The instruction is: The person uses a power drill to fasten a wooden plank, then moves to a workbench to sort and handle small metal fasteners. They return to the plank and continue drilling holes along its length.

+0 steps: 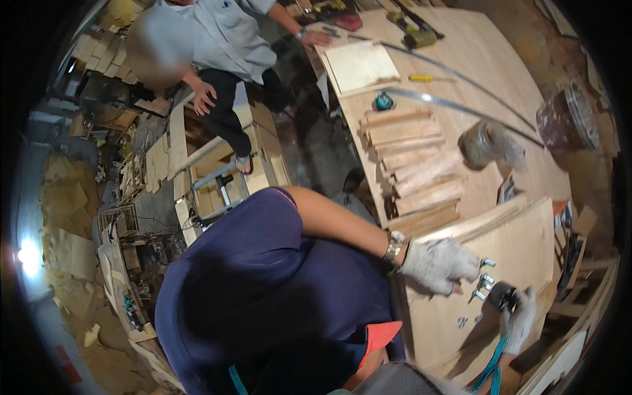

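My left hand, in a whitish knit glove with a watch at the wrist, rests over a pale wooden panel. Its fingers are curled; whatever they may hold is hidden. Close to the fingertips lie several short silver metal pieces like bolts or dowels. To their right, my right hand, gloved too, is closed around a black, round-ended object whose kind I cannot make out. Small silver pieces, perhaps nuts, lie on the panel nearer to me.
Beyond the panel, a large plywood table holds stacked wood strips, a cloudy jar, metal strips, a yellow screwdriver and a power drill. A stained bucket stands at right. Another person leans a hand on the table.
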